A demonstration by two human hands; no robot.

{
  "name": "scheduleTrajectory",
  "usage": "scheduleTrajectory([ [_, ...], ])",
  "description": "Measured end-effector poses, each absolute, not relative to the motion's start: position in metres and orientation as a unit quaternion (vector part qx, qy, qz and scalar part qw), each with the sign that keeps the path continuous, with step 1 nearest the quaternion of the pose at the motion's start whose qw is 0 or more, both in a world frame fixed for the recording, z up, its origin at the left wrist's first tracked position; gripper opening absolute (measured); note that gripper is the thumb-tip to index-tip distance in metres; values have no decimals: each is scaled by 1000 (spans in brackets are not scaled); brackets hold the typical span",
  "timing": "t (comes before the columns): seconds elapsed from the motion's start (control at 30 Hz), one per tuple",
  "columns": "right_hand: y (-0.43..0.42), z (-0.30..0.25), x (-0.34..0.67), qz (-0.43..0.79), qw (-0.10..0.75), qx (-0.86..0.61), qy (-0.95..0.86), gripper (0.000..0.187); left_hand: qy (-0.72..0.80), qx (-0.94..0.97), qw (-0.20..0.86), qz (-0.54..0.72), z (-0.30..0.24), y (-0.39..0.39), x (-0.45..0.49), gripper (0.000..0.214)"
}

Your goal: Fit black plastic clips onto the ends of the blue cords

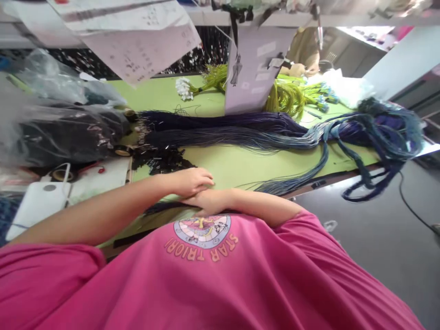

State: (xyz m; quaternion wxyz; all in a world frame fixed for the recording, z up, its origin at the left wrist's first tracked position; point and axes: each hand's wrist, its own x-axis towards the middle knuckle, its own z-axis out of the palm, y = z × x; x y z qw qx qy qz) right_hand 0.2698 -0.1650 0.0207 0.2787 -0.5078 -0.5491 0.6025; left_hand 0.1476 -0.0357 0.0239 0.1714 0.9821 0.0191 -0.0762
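My left hand [190, 181] rests at the near edge of the green table [233, 165], fingers curled and pressed together over my right hand; what it holds is hidden. Just below it, against my pink shirt, my right hand [210, 201] is closed on the end of a thin bundle of dark cords [160, 208] that trails off to the left. Long bundles of dark purple and blue-grey cords [223, 130] lie across the table beyond my hands. A small heap of black pieces [161, 160] sits to the left of them.
Blue cord loops [378, 133] hang over the table's right edge above the grey floor. Yellow-green strands [285, 98] and white beads [184, 88] lie at the far side, where another person [304, 57] works. Plastic bags [65, 133], tape rolls and a white box [39, 204] crowd the left. Papers hang overhead.
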Motion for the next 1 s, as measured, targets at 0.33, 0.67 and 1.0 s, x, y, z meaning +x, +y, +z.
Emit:
scheduleTrajectory([
  [0.33,-157,37,580,188,254,-768,-558,26,17,997,61,-45,-23,-14,123,38],
  [0.67,-98,-6,715,46,-27,-866,-497,29,172,985,10,-4,-20,26,128,31],
  [1.0,-94,3,721,10,-59,-863,-501,21,270,952,28,139,-6,103,205,53],
])
